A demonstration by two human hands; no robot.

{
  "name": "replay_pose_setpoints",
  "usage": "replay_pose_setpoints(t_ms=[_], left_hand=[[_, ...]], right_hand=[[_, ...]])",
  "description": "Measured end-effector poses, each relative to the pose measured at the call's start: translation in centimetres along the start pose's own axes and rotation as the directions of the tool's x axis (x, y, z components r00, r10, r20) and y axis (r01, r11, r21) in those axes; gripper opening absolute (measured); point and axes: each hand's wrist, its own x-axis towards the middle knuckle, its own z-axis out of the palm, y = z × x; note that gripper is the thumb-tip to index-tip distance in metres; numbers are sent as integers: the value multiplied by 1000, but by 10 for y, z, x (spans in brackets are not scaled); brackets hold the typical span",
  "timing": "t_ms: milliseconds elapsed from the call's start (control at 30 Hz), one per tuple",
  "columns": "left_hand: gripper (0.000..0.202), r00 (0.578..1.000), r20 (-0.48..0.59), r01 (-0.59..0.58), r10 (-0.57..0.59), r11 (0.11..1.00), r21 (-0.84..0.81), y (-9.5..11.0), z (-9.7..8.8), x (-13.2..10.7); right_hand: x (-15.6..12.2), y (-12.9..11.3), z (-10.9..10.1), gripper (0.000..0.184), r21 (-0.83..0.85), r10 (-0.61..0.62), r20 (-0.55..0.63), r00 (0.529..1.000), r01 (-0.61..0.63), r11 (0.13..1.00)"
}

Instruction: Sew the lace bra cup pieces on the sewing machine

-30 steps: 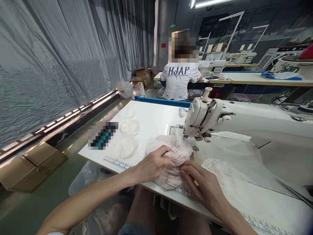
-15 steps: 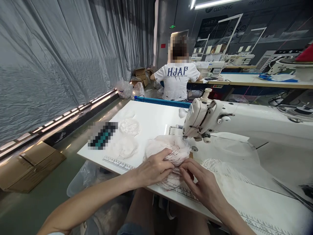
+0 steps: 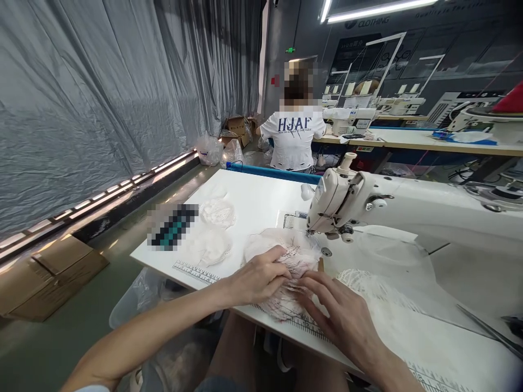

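A bundle of pale pink lace fabric point(image 3: 286, 256) lies on the white sewing table point(image 3: 253, 201), just in front of the needle of the white sewing machine point(image 3: 392, 207). My left hand point(image 3: 257, 280) rests on the bundle's near left side with its fingers curled into the lace. My right hand point(image 3: 339, 313) lies on the bundle's near right edge, fingers stretched forward and pressing the fabric down over the printed ruler at the table's front edge.
Two white lace pieces point(image 3: 214, 228) lie at the table's left. More white lace point(image 3: 368, 283) lies right of my hands. A person in a white T-shirt point(image 3: 292, 136) sits ahead at another table. A cardboard box point(image 3: 49, 275) sits on the floor at left.
My right hand's fingers have stretched out flatter over the fabric and slid slightly forward. My left hand has stayed gripping the bundle. The view has tilted down a little.
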Motion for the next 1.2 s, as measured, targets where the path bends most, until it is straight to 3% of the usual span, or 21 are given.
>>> replay_pose_setpoints(t_ms=[200,367,500,800,1100,1200], left_hand=[[17,999,-16,30,-30,999,-15,-2,-1,0],[15,999,-29,44,-45,999,-20,-2,-3,1],[14,998,-23,61,-62,997,-37,0,-4,2],[13,997,-67,44,-48,997,-59,-1,-6,-1],[7,998,-52,41,-43,998,-52,-2,-5,-5],[7,995,-99,13,-15,1000,-20,-4,2,-6]], right_hand=[[6,-4,2,9,-23,13,-89,996,-16,1000],[4,-4,4,12,-114,-18,-27,999,15,993],[2,-2,5,15,-140,-22,-43,999,16,990],[11,-1,1,13,158,99,-24,995,-94,983],[22,-5,-6,13,305,156,1,988,-149,941],[26,-7,-6,13,328,189,36,981,-191,925]])
